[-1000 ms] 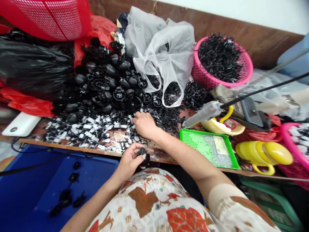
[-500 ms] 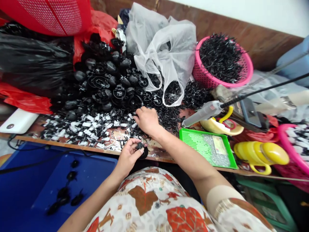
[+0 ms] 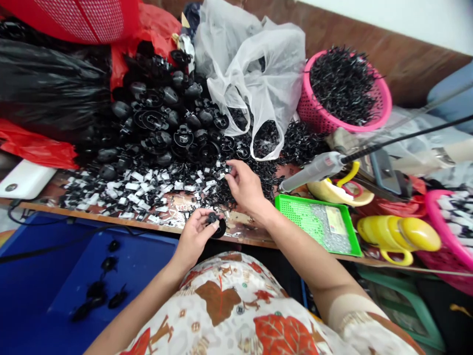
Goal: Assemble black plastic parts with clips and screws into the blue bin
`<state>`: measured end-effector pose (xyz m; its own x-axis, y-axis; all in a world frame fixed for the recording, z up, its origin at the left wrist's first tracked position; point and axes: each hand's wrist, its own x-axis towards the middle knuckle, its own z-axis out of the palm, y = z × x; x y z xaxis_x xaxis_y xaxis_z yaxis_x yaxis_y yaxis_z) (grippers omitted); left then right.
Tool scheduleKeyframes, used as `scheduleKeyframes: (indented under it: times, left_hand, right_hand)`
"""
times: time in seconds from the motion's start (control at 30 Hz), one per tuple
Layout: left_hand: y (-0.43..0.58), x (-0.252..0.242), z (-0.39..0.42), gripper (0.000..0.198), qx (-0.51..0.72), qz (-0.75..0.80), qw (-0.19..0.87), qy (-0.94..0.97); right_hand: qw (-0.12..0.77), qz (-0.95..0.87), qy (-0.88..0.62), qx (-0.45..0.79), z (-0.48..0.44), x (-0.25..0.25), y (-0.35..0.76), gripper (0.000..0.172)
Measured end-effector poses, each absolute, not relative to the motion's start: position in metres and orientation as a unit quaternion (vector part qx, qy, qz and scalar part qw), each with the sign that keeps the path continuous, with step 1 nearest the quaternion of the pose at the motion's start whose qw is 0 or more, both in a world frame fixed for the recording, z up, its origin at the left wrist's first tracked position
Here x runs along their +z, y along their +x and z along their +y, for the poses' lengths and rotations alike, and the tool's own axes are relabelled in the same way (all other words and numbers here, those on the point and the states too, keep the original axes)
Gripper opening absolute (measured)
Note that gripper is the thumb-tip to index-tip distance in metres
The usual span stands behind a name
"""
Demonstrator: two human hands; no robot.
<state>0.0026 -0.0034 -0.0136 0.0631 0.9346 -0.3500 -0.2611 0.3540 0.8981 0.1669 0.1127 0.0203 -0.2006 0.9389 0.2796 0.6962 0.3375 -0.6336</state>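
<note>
My left hand is closed around a black plastic part with a round disc, held just above the front edge of the bench. Over the heap of small parts, my right hand has its thumb and fingers pinched together. Whatever is at those fingertips is too small to name. Beneath and beside it lie thin black plastic pieces. Small white-and-black pieces spread out to the left. Behind them rises a pile of larger black rounded parts.
A blue bin with several black parts stands below left. To the right are a green tray, a grey electric screwdriver, a yellow bottle and a pink basket of black pieces. A white plastic bag lies behind.
My right hand has moved to the right over the small black pieces. My left hand keeps hold of the black part, whose disc now shows more. The view has shifted slightly.
</note>
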Motion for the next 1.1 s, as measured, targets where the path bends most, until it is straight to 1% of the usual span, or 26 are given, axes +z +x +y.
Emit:
scheduleKeyframes:
  times: [0.07,0.13,0.23,0.3,0.37,0.43,0.53,0.6,0.73,0.9,1.0,1.1]
  left_hand:
    - [0.007,-0.009,0.001,0.035,0.474,0.484,0.672,0.298]
    - [0.014,-0.004,0.008,0.036,0.486,0.460,0.696,0.261]
    - [0.026,-0.003,0.014,0.038,0.488,0.441,0.714,0.238]
    - [0.033,-0.005,0.014,0.036,0.484,0.443,0.707,0.265]
    - [0.037,-0.008,0.010,0.033,0.474,0.450,0.689,0.313]
    - [0.039,-0.010,0.006,0.030,0.459,0.456,0.669,0.366]
    - [0.041,-0.006,0.001,0.027,0.432,0.470,0.646,0.419]
    - [0.043,-0.003,0.000,0.025,0.407,0.481,0.639,0.440]
    - [0.045,0.002,-0.001,0.025,0.375,0.500,0.625,0.468]
    - [0.045,0.000,-0.002,0.026,0.339,0.523,0.642,0.447]
    - [0.044,-0.002,-0.002,0.027,0.333,0.511,0.665,0.431]
    - [0.043,-0.003,-0.003,0.028,0.333,0.492,0.697,0.402]
  right_hand:
    - [0.379,-0.697,-0.537,0.289,0.092,0.015,0.178,0.033]
    - [0.406,-0.646,-0.526,0.376,0.068,0.007,0.185,0.032]
    - [0.433,-0.572,-0.531,0.451,0.039,-0.006,0.190,0.036]
    - [0.423,-0.519,-0.551,0.498,0.027,-0.012,0.196,0.031]
    - [0.390,-0.497,-0.570,0.526,0.021,-0.014,0.204,0.024]
    - [0.381,-0.514,-0.591,0.491,0.018,-0.011,0.213,0.022]
    - [0.428,-0.518,-0.611,0.420,0.016,-0.001,0.220,0.020]
    - [0.435,-0.517,-0.591,0.441,0.015,0.005,0.218,0.023]
    - [0.382,-0.571,-0.557,0.466,0.014,0.009,0.211,0.033]
    - [0.377,-0.591,-0.555,0.448,0.009,0.003,0.212,0.033]
    - [0.360,-0.639,-0.556,0.391,0.003,0.003,0.211,0.030]
    - [0.375,-0.652,-0.559,0.348,-0.002,0.003,0.208,0.026]
